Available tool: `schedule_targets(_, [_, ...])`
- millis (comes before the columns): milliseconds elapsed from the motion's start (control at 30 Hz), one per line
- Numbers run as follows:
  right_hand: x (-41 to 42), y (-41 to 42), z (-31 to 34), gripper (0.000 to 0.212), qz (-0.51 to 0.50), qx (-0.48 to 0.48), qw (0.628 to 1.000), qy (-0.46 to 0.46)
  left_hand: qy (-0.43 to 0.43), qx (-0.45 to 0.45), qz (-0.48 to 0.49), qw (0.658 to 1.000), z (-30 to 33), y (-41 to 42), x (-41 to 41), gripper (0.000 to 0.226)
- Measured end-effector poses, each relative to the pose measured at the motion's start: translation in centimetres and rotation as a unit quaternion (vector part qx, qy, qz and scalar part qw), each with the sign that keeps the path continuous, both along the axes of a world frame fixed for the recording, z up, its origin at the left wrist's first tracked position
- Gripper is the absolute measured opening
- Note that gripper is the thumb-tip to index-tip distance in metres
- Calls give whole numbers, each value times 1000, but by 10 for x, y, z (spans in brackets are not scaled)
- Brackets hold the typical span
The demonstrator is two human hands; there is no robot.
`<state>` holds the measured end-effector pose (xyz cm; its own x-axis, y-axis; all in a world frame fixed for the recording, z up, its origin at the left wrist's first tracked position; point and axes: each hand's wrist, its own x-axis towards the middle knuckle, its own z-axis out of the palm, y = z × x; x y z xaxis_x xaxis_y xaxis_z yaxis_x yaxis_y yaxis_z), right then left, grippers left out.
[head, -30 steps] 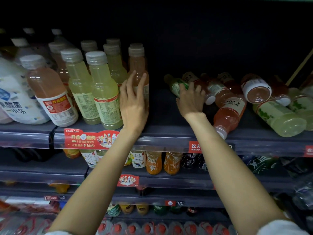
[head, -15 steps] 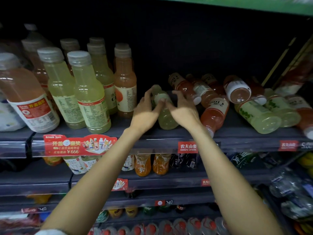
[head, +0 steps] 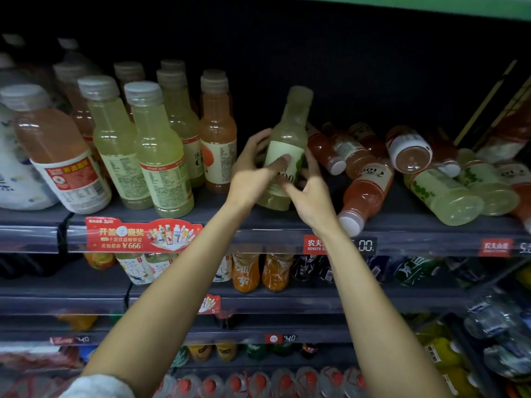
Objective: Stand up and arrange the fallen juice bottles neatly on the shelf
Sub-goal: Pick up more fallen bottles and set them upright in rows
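A pale green juice bottle (head: 287, 139) stands nearly upright, leaning slightly right, in the middle of the dark shelf (head: 258, 222). My left hand (head: 253, 173) grips its label from the left, thumb across the front. My right hand (head: 311, 193) holds its lower right side with fingers curled round it. To the left stand upright green and orange bottles (head: 161, 156). To the right lie several fallen bottles: an orange one (head: 365, 193) pointing cap-first at the shelf edge, a green one (head: 442, 193), and more orange ones behind (head: 408, 149).
A big white jug (head: 14, 173) stands at the far left. A red promo tag (head: 140, 235) and price tags hang on the shelf's front rail. Lower shelves hold tea, orange drinks, dark bottles and red-capped bottles. A bare gap lies between the held bottle and the standing row.
The green bottle lay on its side between my hands half a second ago; now both hands have raised it almost upright. Earlier my left hand left the standing orange bottle.
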<state>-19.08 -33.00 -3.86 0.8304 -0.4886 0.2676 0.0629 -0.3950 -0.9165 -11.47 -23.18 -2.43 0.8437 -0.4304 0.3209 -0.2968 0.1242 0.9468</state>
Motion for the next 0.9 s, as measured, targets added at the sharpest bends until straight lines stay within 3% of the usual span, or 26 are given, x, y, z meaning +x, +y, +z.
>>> schedule_targets(200, [-5,21,-13,84,58,-54,994,-71,-178,55,79,979,-8,38,-9,74])
schedule_targets(300, [1,34,-13,84,110,-56,990,-63,-258,127,202,936,-13,58,-11,76])
schedule_targets(433, [16,49,-8,83,78,-141,985,-55,-364,172,317,859,-9,71,-18,67])
schedule_targets(633, [27,61,-6,70,99,-176,978,-50,-408,208,355,815,-21,84,-10,57])
schedule_targets(833, [-18,23,3,39,91,-361,924,-91,-478,174,384,771,-31,79,-9,39])
schedule_targets(900, [-42,-4,7,32,70,-405,904,-115,-515,141,324,781,-30,66,-20,32])
